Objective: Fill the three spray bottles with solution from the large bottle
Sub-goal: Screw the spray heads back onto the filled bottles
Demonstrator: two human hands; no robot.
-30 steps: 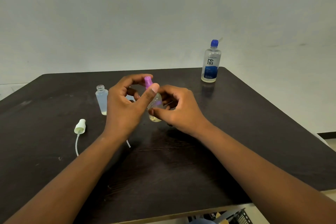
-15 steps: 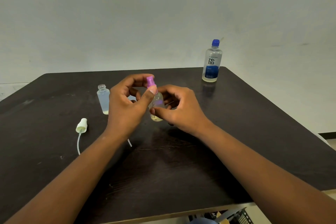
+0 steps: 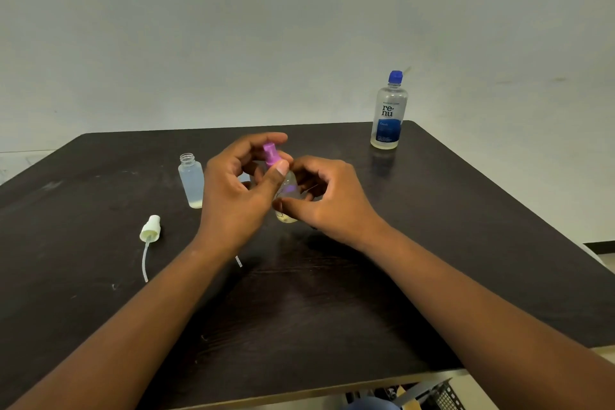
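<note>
Left hand (image 3: 239, 190) pinches the purple spray cap (image 3: 271, 153); right hand (image 3: 329, 196) grips its small clear bottle (image 3: 289, 190) at mid dark tabletop (image 3: 299, 309). Uncapped clear plastic bottle (image 3: 191, 181) stands just left, white sprayer head with tube (image 3: 149, 233) lies nearer. Large blue-capped solution bottle (image 3: 388, 111) stands far right, well apart.

Soft, even, rather dim indoor light. The dark table (image 3: 332, 309) shows a faint sheen and a reflection below the large bottle (image 3: 388, 110). Weak shadows lie beneath the hands. Wide-angle bending curves the edges; detail slightly soft.
</note>
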